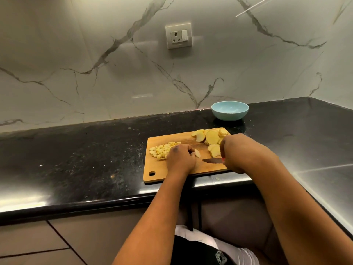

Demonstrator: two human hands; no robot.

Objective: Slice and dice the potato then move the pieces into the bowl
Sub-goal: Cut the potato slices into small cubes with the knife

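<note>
Potato slices (211, 137): a pile of round slices is kept at the far end of the cutting board (172, 172), just beyond the right hand, seemingly as stock waiting to be diced.
Diced pieces (159, 150): a heap of small cubes is gathered just beyond and outward of the left hand, probably pushed aside so the middle of the board is kept free for cutting.
Left hand (180, 157): curled fingers are closed on a pale slice (197, 153) held down at the fingertips, apparently steadied for the next cut.
Right hand (234, 153): the fingers are wrapped round the handle of the knife (212, 160), which is mostly hidden; the dark blade is pointed toward the left hand and is held low, close to the board.
Bowl (230, 110): a light blue bowl is set on the dark surface (76, 150), well beyond the right hand and past the board; no potato is seen in it.
Progress: dicing is judged partly done, with many slices uncut and the transfer not yet begun.
</note>
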